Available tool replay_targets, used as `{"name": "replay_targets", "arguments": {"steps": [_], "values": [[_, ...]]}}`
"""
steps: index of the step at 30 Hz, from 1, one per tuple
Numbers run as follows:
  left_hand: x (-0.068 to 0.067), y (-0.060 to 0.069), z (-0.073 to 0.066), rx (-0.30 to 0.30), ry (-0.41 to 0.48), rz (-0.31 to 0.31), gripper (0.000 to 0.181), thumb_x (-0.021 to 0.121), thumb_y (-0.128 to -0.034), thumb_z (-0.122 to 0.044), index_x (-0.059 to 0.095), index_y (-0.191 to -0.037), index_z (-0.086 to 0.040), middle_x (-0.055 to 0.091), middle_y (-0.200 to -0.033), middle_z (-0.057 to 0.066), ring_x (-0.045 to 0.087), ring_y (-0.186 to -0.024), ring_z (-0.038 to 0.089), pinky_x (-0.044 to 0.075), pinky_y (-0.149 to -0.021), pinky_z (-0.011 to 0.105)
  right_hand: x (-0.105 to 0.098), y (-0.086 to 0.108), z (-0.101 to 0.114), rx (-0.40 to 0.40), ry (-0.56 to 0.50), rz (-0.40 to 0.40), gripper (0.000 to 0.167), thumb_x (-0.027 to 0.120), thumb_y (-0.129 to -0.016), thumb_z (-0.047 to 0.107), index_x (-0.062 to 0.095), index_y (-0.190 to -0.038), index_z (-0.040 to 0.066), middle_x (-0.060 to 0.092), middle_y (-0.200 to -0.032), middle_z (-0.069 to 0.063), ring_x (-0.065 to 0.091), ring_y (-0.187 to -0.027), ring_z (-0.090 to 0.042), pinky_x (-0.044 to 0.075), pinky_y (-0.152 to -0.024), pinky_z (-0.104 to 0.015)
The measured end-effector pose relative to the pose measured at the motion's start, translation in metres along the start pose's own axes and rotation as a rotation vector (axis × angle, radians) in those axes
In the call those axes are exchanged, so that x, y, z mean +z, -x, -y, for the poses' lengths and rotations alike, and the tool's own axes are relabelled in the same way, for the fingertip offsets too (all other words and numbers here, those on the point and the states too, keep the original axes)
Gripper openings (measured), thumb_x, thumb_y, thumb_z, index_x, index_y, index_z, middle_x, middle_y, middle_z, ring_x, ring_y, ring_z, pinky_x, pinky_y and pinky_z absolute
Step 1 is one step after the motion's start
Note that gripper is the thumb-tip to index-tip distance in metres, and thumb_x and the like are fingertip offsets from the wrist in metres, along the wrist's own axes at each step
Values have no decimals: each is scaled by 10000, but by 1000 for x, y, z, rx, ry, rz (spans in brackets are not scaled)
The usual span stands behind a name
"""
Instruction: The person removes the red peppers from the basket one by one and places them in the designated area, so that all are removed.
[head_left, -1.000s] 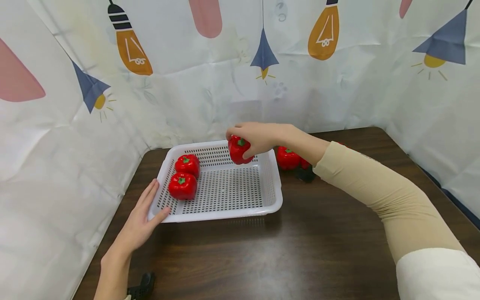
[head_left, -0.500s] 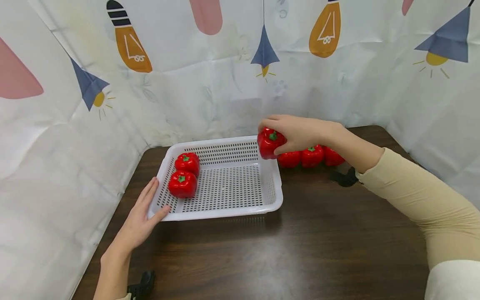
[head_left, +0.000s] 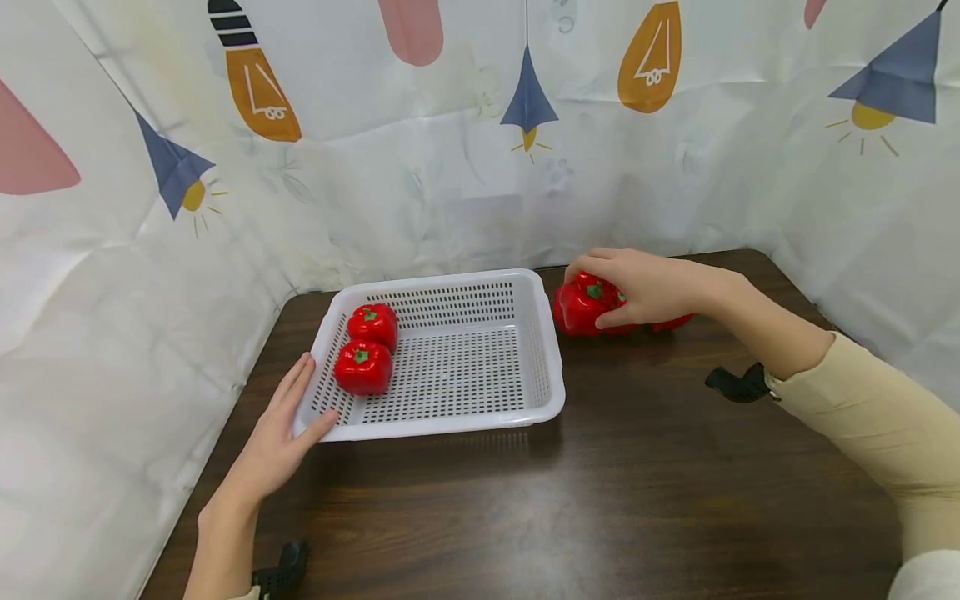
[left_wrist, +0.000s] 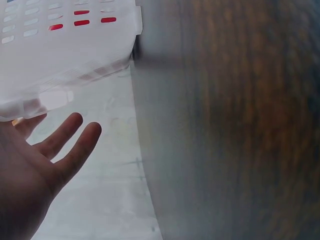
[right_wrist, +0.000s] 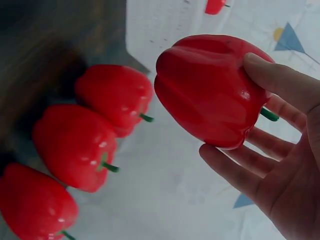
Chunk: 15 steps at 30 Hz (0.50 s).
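My right hand (head_left: 652, 287) grips a red bell pepper (head_left: 579, 307) with a green stem, just right of the white basket (head_left: 442, 429). In the right wrist view, thumb and fingertips pinch this pepper's sides. Three more bell peppers stand beside it in a row: one (right_wrist: 115, 97) nearest the basket, one in the middle (right_wrist: 75, 147) and one farthest away (right_wrist: 37, 202). The right hand partly hides them in the head view. Two peppers, a rear one (head_left: 373, 323) and a front one (head_left: 363, 368), sit inside the basket's left end. My left hand (head_left: 266, 454) rests with straight, spread fingers against the basket's left front corner.
The basket stands on a dark wooden table (head_left: 465, 508), towards its back. A white printed cloth (head_left: 442, 192) hangs behind and along both sides. Dark straps, one on the right wrist (head_left: 738, 383) and one on the left (head_left: 281, 571), stick out from the sleeves.
My right hand has carried its bell pepper from above the basket rightward over the rim, then down beside the row of peppers. The left hand and the basket stay in place.
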<state>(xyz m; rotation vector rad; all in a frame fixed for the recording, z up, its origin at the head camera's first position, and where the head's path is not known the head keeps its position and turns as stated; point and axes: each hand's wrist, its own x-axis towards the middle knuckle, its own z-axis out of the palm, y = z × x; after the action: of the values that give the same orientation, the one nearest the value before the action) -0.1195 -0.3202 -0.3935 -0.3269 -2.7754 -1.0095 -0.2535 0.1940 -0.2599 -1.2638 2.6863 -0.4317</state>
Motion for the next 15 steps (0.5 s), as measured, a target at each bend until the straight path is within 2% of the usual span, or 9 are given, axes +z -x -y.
{"name": "replay_targets", "arguments": {"steps": [7, 15], "values": [[-1, -1, -1, -14, 7, 6, 899, 719, -946, -300, 190, -1655, -138, 130, -1708, 89, 246, -1480, 463, 314, -1047, 758, 19, 8, -9, 13, -39, 25, 602, 862, -847, 176, 545, -1358, 143, 559, -1310, -3, 550, -1185, -218, 542, -957, -433], [-1, 0, -1, -16, -7, 4, 902, 724, -940, -305, 200, -1652, -124, 140, -1705, 98, 265, -1471, 462, 342, -1029, 754, 51, 12, -16, 41, -54, 75, 592, 858, -849, 204, 555, -1357, 205, 553, -1352, 18, 523, -1224, -226, 551, -944, -445]]}}
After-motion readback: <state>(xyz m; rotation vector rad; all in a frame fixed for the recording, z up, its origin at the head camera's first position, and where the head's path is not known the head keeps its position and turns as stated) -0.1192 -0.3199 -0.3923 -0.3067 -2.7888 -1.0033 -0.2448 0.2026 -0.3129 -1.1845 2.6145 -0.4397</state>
